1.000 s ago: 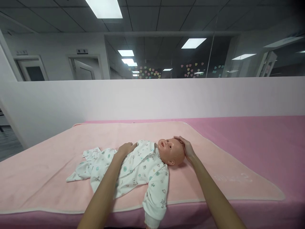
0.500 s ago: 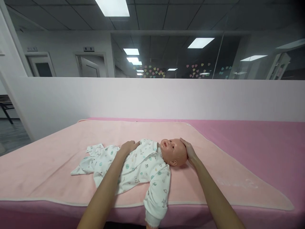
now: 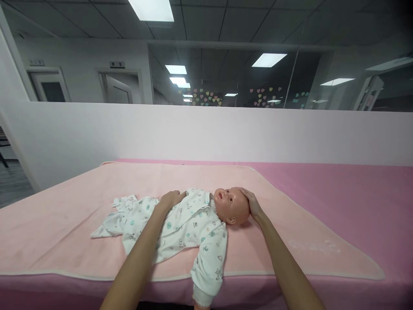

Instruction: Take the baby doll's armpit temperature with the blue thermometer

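A baby doll (image 3: 231, 206) lies on its back across a peach blanket (image 3: 274, 241), its head to the right and its legs to the left. It wears a white suit (image 3: 190, 224) with small green and grey prints, and one sleeve hangs over the front edge. My left hand (image 3: 170, 199) rests flat on the doll's belly, fingers stretched out. Against the top of the doll's head lies my right hand (image 3: 253, 203), its fingers extended over the crown and cupping it without gripping.
Under the blanket is a pink surface (image 3: 348, 206) with a front edge close to me. A low white wall (image 3: 206, 133) runs along the back, with glass above it. At the far left, a dark-legged piece of furniture (image 3: 4, 159) stands on the grey floor.
The whole view has shifted slightly, so the doll and blanket appear a little further left. My right hand's fingers reach slightly further over the doll's head; my left hand stays on the belly.
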